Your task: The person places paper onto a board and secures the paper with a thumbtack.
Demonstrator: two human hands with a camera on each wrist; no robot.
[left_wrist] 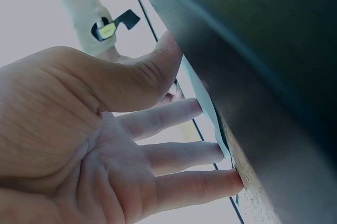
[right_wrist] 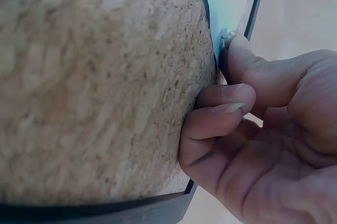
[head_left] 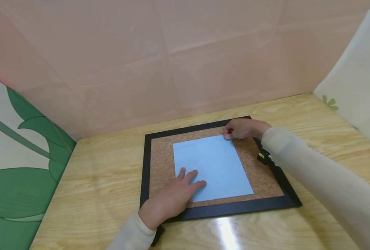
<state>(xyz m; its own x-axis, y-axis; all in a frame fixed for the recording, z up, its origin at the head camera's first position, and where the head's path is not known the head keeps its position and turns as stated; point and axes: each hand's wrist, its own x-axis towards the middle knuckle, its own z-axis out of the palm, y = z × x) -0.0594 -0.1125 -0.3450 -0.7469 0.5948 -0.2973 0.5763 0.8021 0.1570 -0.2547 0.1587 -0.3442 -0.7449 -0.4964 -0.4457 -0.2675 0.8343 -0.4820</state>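
A light blue sheet of paper (head_left: pixel 210 166) lies on a cork board (head_left: pixel 163 159) with a black frame. Spread across the sheet's lower left corner, my left hand (head_left: pixel 175 198) presses with its fingertips. In the left wrist view, the straight fingers (left_wrist: pixel 184 155) touch the paper and cork at the board's edge. My right hand (head_left: pixel 239 128) is at the sheet's upper right corner. There, in the right wrist view, thumb and finger pinch a small clear push pin (right_wrist: pixel 230 36) against the paper, while the other fingers (right_wrist: pixel 210 121) curl against the cork. The pin is partly hidden.
The board lies on a light wooden table (head_left: pixel 109 180). Behind it hangs a pinkish sheet (head_left: pixel 172 62), with a patterned cloth (head_left: pixel 19 187) at the left and a pale cloth (head_left: pixel 360 76) at the right. Black wrist straps (head_left: pixel 263 158) show near the sleeves.
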